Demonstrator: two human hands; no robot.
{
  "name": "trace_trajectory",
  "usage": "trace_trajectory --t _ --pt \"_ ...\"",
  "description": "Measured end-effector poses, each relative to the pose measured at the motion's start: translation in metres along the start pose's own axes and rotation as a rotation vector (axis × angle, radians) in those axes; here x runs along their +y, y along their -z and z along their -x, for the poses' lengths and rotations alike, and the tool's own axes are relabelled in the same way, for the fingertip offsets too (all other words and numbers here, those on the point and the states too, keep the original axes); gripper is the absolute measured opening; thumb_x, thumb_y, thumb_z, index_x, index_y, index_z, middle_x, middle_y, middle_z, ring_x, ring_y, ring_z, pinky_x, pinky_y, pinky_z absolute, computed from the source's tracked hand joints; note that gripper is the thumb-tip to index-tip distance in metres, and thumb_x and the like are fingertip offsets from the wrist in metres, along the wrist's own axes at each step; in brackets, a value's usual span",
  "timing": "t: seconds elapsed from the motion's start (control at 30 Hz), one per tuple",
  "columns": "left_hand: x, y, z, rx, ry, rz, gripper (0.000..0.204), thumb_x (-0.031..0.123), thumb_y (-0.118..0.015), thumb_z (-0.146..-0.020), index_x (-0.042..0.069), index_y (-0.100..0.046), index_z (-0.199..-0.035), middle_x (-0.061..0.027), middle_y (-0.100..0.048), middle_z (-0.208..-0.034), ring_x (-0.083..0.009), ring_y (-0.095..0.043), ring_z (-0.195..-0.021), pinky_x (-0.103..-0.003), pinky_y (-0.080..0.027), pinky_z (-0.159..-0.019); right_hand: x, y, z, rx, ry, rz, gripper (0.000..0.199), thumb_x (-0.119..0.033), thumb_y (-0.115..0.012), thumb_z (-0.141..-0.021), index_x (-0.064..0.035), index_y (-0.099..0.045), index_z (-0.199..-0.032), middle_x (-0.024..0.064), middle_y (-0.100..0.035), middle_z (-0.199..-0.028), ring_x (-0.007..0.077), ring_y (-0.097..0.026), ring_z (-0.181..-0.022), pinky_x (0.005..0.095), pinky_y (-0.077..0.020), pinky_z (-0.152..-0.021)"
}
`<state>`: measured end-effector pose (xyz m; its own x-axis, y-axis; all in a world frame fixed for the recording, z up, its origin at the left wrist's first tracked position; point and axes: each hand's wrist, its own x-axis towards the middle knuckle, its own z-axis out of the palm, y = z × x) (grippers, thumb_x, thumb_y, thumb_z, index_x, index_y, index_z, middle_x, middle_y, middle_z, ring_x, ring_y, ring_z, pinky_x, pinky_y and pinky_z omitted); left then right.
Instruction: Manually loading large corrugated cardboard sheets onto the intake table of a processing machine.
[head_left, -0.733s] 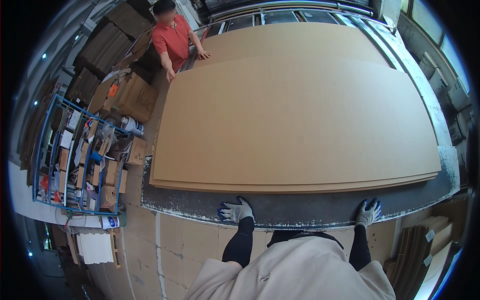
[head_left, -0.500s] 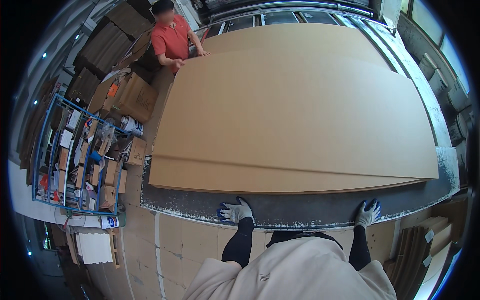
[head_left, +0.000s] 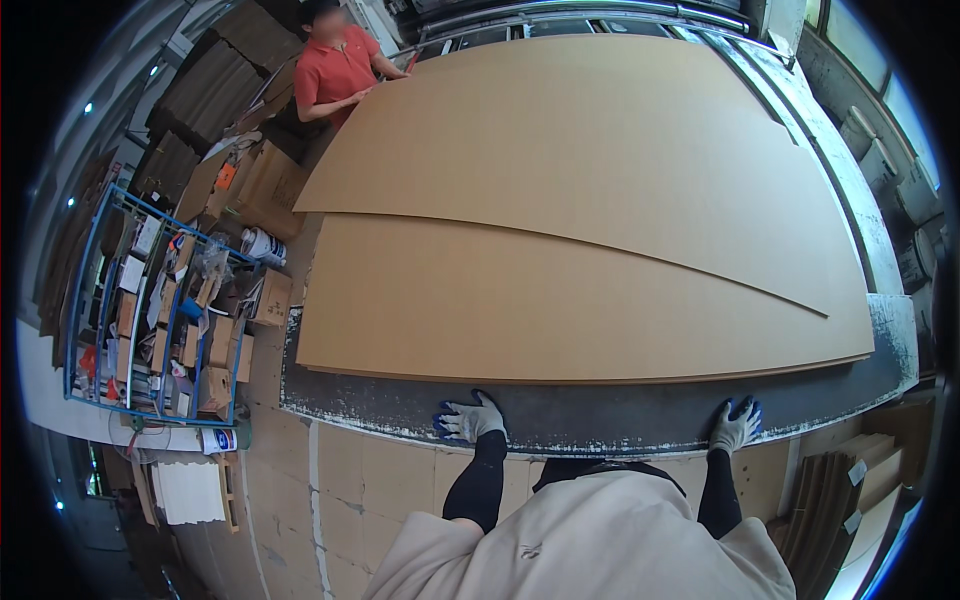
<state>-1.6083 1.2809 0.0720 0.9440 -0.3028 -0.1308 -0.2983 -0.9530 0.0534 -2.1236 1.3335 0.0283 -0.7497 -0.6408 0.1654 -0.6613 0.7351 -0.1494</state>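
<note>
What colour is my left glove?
Your left glove is pale grey and dark blue, as the head view shows.

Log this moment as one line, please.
left gloved hand: open on dark table | right gloved hand: open on dark table | top cardboard sheet: skewed over sheets beneath | co-worker: at top sheet's left edge

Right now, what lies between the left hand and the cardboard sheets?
In the head view, only dark tabletop shows between the left hand and the cardboard sheets.

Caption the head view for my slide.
Gloved left hand and right hand rest on the dark table; a co-worker stands at the skewed top cardboard sheet.
</note>
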Motion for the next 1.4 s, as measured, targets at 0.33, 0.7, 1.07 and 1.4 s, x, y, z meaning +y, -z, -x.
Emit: trace_trajectory --t 0.33,0.7,1.07,1.4 --pt "-0.004 -0.004 -0.002 0.000 0.012 0.012 0.086 0.058 -0.042 -0.090 0.004 -0.017 -0.151 -0.0315 -0.014 -0.153 -0.0429 -0.010 -0.145 -0.058 -0.004 -0.114 0.000 -0.003 -0.001 0.025 0.013 -0.009 0.068 -0.047 -0.062 -0.084 -0.0117 -0.045 -0.139 0.0139 -0.039 -0.147 0.0331 -0.031 -0.137 0.0495 -0.0170 -0.114" --pt "-0.009 -0.019 -0.007 0.093 0.018 -0.010 0.086 0.061 -0.043 -0.089 0.004 -0.022 -0.150 -0.0302 -0.020 -0.152 -0.0450 -0.013 -0.143 -0.061 -0.007 -0.113 0.000 -0.008 0.000 0.035 0.000 -0.058 0.070 -0.046 -0.065 -0.081 -0.0109 -0.045 -0.138 0.0158 -0.038 -0.146 0.0374 -0.032 -0.136 0.0506 -0.0185 -0.114" --pt "-0.001 -0.010 0.000 0.040 0.026 -0.088 0.087 0.065 -0.039 -0.089 0.007 -0.021 -0.151 -0.0295 -0.019 -0.153 -0.0440 -0.014 -0.143 -0.060 -0.008 -0.113 0.001 -0.005 0.000 0.053 0.022 -0.086 0.069 -0.044 -0.063 -0.082 -0.0115 -0.045 -0.139 0.0156 -0.039 -0.146 0.0317 -0.030 -0.138 0.0488 -0.0161 -0.116" --pt "-0.002 -0.019 -0.006 0.057 0.025 -0.068 0.087 0.065 -0.039 -0.089 0.006 -0.020 -0.151 -0.0293 -0.019 -0.153 -0.0456 -0.013 -0.143 -0.062 -0.006 -0.112 0.001 -0.003 0.000 0.024 -0.014 -0.042 0.069 -0.046 -0.062 -0.083 -0.0121 -0.044 -0.140 0.0140 -0.038 -0.147 0.0328 -0.030 -0.138 0.0497 -0.0164 -0.115"
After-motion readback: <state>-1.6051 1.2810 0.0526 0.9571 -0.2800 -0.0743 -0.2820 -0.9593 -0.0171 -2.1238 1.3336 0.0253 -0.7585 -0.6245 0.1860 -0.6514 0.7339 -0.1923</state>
